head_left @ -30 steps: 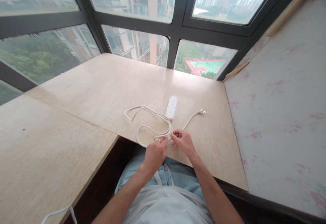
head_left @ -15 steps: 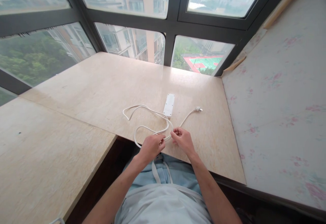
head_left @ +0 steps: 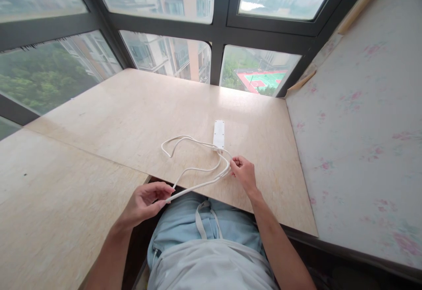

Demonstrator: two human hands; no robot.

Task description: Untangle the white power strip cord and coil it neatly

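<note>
A white power strip (head_left: 219, 134) lies on the beige stone sill (head_left: 138, 110), its white cable (head_left: 194, 169) looped in front of it. My right hand (head_left: 244, 173) is closed, pinching a gathered bunch of the cable just below the strip. My left hand (head_left: 147, 201) sits near the sill's front edge, fingers pinched on the cable, which runs taut as a doubled strand between the two hands. The plug is out of sight, probably inside my right hand. A loose loop rests on the sill to the left of the strip.
Dark-framed windows (head_left: 217, 39) ring the back of the sill. A floral-patterned padded surface (head_left: 359, 140) borders it on the right. A second sill slab (head_left: 56, 202) lies lower left. My lap in pale blue clothing (head_left: 204, 237) is below the edge.
My left hand slid left and toward me along the cable, stretching it into a straight doubled strand. The plug that lay to the right of the strip is no longer visible.
</note>
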